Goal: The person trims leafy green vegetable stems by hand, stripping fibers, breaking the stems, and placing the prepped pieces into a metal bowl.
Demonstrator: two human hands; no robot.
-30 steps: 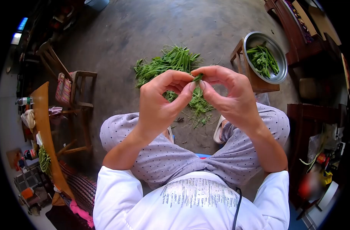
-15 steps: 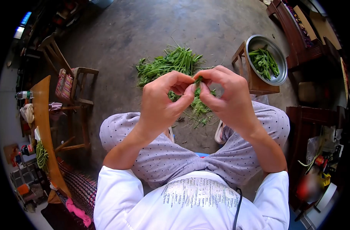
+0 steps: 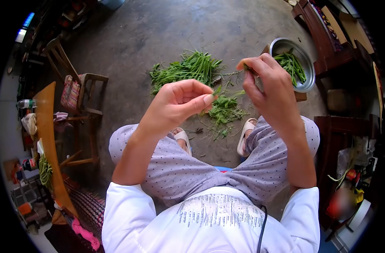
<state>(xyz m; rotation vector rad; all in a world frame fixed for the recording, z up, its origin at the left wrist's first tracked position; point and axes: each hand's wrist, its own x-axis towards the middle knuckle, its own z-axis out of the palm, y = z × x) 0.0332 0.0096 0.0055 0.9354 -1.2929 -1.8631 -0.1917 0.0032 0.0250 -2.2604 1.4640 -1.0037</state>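
Note:
My left hand (image 3: pixel 180 101) is closed in a pinch, with a small green leafy scrap (image 3: pixel 217 91) showing at its thumb and fingertip. Up and to the right, my right hand (image 3: pixel 270 82) pinches a short bit of green vegetable stem (image 3: pixel 248 70), mostly hidden by the fingers. Beyond my left hand, a heap of long leafy green stems (image 3: pixel 188 69) lies on the floor. A smaller pile of torn leaves and tendrils (image 3: pixel 224 110) lies between my feet. Close to my right hand, a metal basin (image 3: pixel 309 80) holds cut green stems (image 3: pixel 294 67).
The basin rests on a wooden stool (image 3: pixel 301 96). A wooden chair (image 3: pixel 93 78) and a table edge (image 3: pixel 45 114) stand to the left. Dark wooden furniture (image 3: pixel 344 130) lines the right side. Concrete floor (image 3: pixel 154 25) stretches ahead.
My hands were together at one green piece and have parted. The right hand has moved up and right towards the basin; the left has shifted slightly left.

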